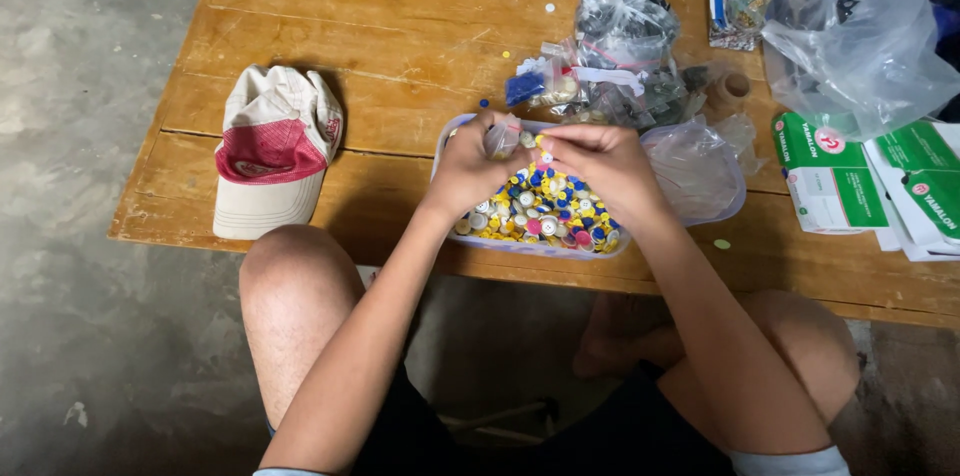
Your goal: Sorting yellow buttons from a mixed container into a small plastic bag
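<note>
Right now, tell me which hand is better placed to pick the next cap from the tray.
Probably right. The right hand hovers directly over the coloured caps in the tray, while the left hand grips the small clear bag.

Worn, scratched wood bench point(400, 6); on it, cloth cap point(272, 148), glossy clear plastic bags point(860, 36), and smooth plastic caps point(545, 211).

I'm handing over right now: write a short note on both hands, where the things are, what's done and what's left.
Left hand pinches a small clear plastic bag; right hand meets it at the bag's mouth.
Both are over the shallow pale plastic tray of small yellow, blue, white and pink caps on the wooden table.
Done: filled clear bags are piled behind the tray.
Left: many caps remain loose in the tray.
</note>
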